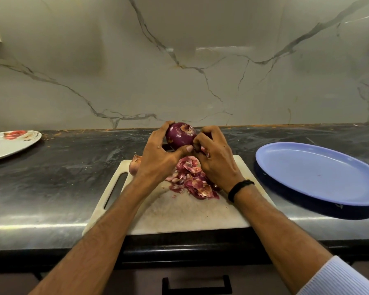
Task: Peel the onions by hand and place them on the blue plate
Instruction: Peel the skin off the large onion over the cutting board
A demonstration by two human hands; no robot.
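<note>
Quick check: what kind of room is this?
Probably a home kitchen: a dark stone countertop against a marble-look backsplash, a white cutting board piled with red onion skins, and a blue plate alongside.

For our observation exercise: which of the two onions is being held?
The dark purple onion, gripped by the left hand; the paler onion lies unheld on the cutting board.

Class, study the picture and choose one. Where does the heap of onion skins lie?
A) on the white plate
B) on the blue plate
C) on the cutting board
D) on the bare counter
C: the onion skins lie heaped on the cutting board, just below the onion being peeled.
</note>
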